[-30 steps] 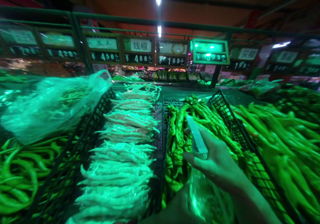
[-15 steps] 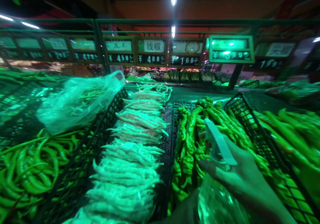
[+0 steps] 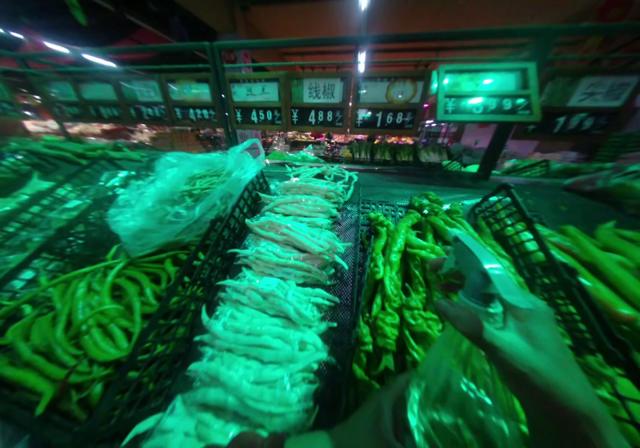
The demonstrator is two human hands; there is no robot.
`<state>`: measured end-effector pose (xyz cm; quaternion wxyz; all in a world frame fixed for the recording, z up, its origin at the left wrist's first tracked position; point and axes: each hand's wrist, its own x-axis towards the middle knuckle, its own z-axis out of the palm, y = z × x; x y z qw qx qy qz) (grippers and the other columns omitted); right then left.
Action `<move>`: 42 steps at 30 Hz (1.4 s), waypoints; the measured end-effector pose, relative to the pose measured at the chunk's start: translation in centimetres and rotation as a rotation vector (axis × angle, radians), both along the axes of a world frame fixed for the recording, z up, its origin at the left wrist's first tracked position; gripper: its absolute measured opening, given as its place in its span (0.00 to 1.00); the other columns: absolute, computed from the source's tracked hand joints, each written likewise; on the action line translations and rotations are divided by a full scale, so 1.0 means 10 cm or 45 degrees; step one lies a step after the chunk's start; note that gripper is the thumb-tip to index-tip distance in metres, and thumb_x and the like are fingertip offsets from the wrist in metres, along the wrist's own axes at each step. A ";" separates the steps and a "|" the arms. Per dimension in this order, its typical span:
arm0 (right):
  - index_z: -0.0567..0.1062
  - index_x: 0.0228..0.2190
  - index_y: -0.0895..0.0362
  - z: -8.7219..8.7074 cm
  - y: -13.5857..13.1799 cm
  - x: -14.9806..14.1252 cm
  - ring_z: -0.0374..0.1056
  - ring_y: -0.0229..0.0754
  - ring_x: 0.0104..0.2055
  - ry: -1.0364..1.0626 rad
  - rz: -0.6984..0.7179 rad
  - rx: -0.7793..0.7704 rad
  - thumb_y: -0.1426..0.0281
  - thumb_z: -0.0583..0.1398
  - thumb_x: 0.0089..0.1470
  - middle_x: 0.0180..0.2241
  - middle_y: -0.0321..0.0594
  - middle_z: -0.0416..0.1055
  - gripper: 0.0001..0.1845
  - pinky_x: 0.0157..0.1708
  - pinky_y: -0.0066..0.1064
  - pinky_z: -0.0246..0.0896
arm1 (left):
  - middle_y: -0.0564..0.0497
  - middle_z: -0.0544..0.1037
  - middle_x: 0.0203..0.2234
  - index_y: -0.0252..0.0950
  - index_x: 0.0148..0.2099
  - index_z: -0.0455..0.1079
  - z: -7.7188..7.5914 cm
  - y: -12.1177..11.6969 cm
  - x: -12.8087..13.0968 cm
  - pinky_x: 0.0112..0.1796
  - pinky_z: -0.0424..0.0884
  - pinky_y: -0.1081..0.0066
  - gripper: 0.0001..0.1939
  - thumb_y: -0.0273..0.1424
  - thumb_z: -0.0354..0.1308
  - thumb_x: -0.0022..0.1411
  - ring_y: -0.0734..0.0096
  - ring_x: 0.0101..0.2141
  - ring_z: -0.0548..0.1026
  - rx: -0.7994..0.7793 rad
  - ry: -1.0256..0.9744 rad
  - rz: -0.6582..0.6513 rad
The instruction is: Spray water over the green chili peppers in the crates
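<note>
Right now I am gripping a clear plastic spray bottle (image 3: 457, 395) at lower right of the frame, my right hand (image 3: 525, 341) wrapping its neck below the white trigger head (image 3: 480, 271). It is looking light but slick, its thin walls likely giving under a squeeze, so the stiff neck seems the surest hold. My left hand (image 3: 370, 418) is lying below the bottle at the bottom edge; its grip I cannot tell. Wrinkled green peppers (image 3: 400, 281) are lying just beyond, wrapped pale peppers (image 3: 285, 301) filling the black crate (image 3: 345, 281) at centre.
</note>
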<state>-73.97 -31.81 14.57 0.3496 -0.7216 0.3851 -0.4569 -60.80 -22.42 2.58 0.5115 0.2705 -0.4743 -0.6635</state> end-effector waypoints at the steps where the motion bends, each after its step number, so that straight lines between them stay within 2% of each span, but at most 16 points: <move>1: 0.75 0.46 0.47 0.00 -0.01 0.00 0.66 0.57 0.51 -0.004 0.008 0.008 0.51 0.67 0.45 0.39 0.36 0.73 0.27 0.39 0.42 0.59 | 0.43 0.73 0.56 0.35 0.59 0.67 -0.01 -0.01 0.00 0.55 0.69 0.48 0.23 0.38 0.60 0.64 0.58 0.54 0.73 -0.002 0.003 0.001; 3: 0.75 0.44 0.47 0.00 -0.04 -0.01 0.67 0.59 0.51 -0.031 0.029 0.038 0.51 0.67 0.44 0.45 0.38 0.73 0.26 0.43 0.46 0.59 | 0.43 0.73 0.56 0.35 0.58 0.67 -0.03 -0.02 0.00 0.56 0.69 0.48 0.22 0.38 0.60 0.64 0.58 0.54 0.73 -0.001 0.005 0.005; 4: 0.75 0.44 0.48 0.00 -0.05 -0.02 0.66 0.60 0.52 -0.041 0.033 0.041 0.51 0.67 0.44 0.44 0.39 0.73 0.26 0.45 0.48 0.58 | 0.43 0.73 0.56 0.35 0.58 0.67 -0.04 -0.03 0.00 0.56 0.69 0.48 0.22 0.38 0.60 0.64 0.58 0.55 0.72 0.000 0.004 0.007; 8: 0.77 0.44 0.49 0.00 -0.09 -0.04 0.64 0.63 0.55 -0.044 0.005 -0.008 0.48 0.66 0.44 0.27 0.38 0.68 0.28 0.49 0.49 0.56 | 0.43 0.72 0.56 0.35 0.57 0.67 -0.08 -0.07 0.02 0.56 0.69 0.48 0.22 0.38 0.60 0.64 0.58 0.54 0.72 0.000 -0.005 0.008; 10: 0.77 0.44 0.50 0.00 -0.10 -0.04 0.64 0.62 0.54 -0.034 -0.008 -0.023 0.48 0.66 0.44 0.28 0.38 0.70 0.29 0.49 0.49 0.55 | 0.43 0.72 0.56 0.35 0.58 0.67 -0.08 -0.08 0.03 0.55 0.69 0.48 0.22 0.38 0.60 0.64 0.58 0.54 0.72 -0.007 -0.007 0.004; 14: 0.75 0.48 0.49 0.00 -0.12 -0.05 0.67 0.56 0.46 -0.010 0.025 -0.032 0.48 0.65 0.46 0.39 0.39 0.74 0.29 0.44 0.47 0.57 | 0.43 0.72 0.56 0.36 0.59 0.66 -0.05 -0.08 0.03 0.55 0.70 0.49 0.23 0.37 0.60 0.64 0.58 0.54 0.72 -0.020 -0.002 -0.005; 16: 0.75 0.46 0.48 -0.01 -0.13 -0.05 0.66 0.54 0.44 -0.006 0.058 -0.039 0.49 0.65 0.47 0.38 0.38 0.74 0.27 0.44 0.47 0.57 | 0.43 0.72 0.56 0.36 0.59 0.66 -0.03 -0.07 0.02 0.55 0.70 0.49 0.23 0.38 0.60 0.64 0.58 0.54 0.72 -0.022 0.000 -0.013; 20: 0.74 0.47 0.49 -0.07 -0.15 -0.05 0.66 0.58 0.49 -0.052 0.110 0.015 0.51 0.66 0.48 0.30 0.37 0.71 0.27 0.45 0.46 0.57 | 0.43 0.72 0.56 0.36 0.59 0.66 -0.03 -0.04 0.01 0.54 0.71 0.49 0.23 0.37 0.60 0.64 0.58 0.54 0.72 -0.017 0.004 -0.032; 25: 0.74 0.46 0.51 -0.12 -0.14 -0.03 0.67 0.56 0.49 -0.060 0.121 0.023 0.52 0.68 0.47 0.49 0.43 0.72 0.27 0.39 0.41 0.61 | 0.42 0.71 0.56 0.36 0.60 0.65 -0.06 -0.03 0.01 0.54 0.71 0.50 0.24 0.37 0.60 0.64 0.57 0.54 0.72 0.001 0.008 -0.052; 30: 0.75 0.44 0.51 -0.07 -0.05 0.02 0.68 0.50 0.43 0.014 0.053 -0.042 0.53 0.66 0.47 0.43 0.39 0.74 0.24 0.33 0.36 0.57 | 0.43 0.72 0.56 0.36 0.59 0.66 -0.04 -0.02 0.01 0.56 0.68 0.47 0.24 0.38 0.60 0.64 0.57 0.55 0.72 0.009 0.009 -0.073; 32: 0.74 0.44 0.51 -0.05 -0.02 0.04 0.68 0.48 0.39 0.030 0.090 -0.054 0.53 0.65 0.47 0.38 0.38 0.74 0.24 0.31 0.35 0.56 | 0.43 0.72 0.57 0.36 0.59 0.67 -0.02 -0.01 0.00 0.57 0.68 0.47 0.23 0.39 0.60 0.64 0.57 0.55 0.72 0.009 0.010 -0.078; 36: 0.73 0.47 0.52 -0.02 0.02 0.07 0.61 0.41 0.28 0.088 0.163 -0.082 0.56 0.65 0.48 0.26 0.31 0.67 0.24 0.31 0.33 0.55 | 0.42 0.73 0.56 0.35 0.59 0.67 -0.01 -0.01 -0.02 0.56 0.68 0.47 0.24 0.40 0.60 0.64 0.57 0.55 0.72 0.014 0.002 -0.091; 39: 0.72 0.49 0.52 -0.01 0.04 0.09 0.60 0.40 0.30 0.089 0.186 -0.108 0.58 0.64 0.50 0.30 0.32 0.68 0.26 0.32 0.33 0.56 | 0.43 0.73 0.55 0.35 0.58 0.67 -0.01 -0.01 -0.03 0.56 0.68 0.47 0.24 0.40 0.60 0.64 0.57 0.54 0.73 0.021 -0.007 -0.093; 42: 0.72 0.49 0.53 0.00 0.07 0.08 0.60 0.40 0.29 0.058 0.165 -0.082 0.55 0.65 0.50 0.29 0.31 0.67 0.27 0.32 0.32 0.56 | 0.43 0.74 0.55 0.35 0.58 0.67 0.01 -0.01 -0.02 0.56 0.69 0.48 0.23 0.39 0.60 0.63 0.57 0.54 0.73 0.023 -0.009 -0.099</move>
